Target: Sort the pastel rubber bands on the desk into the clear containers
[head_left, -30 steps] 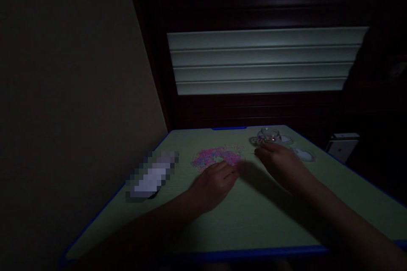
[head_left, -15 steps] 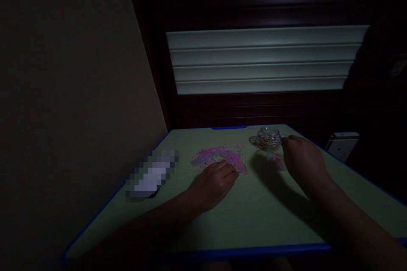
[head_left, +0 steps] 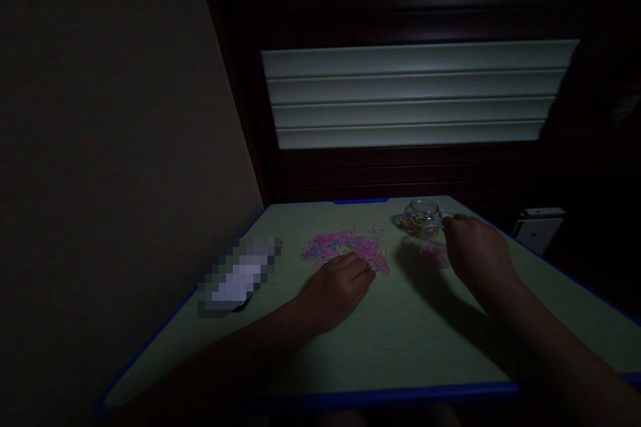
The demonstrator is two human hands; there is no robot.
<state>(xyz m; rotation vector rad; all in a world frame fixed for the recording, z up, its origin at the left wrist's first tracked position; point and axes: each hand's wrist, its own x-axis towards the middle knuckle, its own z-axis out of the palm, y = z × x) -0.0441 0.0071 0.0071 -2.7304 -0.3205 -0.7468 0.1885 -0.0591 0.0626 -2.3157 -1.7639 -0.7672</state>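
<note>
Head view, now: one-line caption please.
Left hand at a pile of colourful loops, right hand near an open glass jar, dim light.

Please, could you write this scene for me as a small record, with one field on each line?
surface: pale green table with blue edging
left hand: at the near side of the pile; whether it holds anything is unclear
right hand: just right of the jar; its grip is unclear
pile: many thin small pieces, mostly pink and purple
jar: clear, upright, open at the top, multicoloured pieces inside
small cluster: pinkish, on the table in front of the jar
left side object: pixelated, cannot be identified
lighting: dim
</note>
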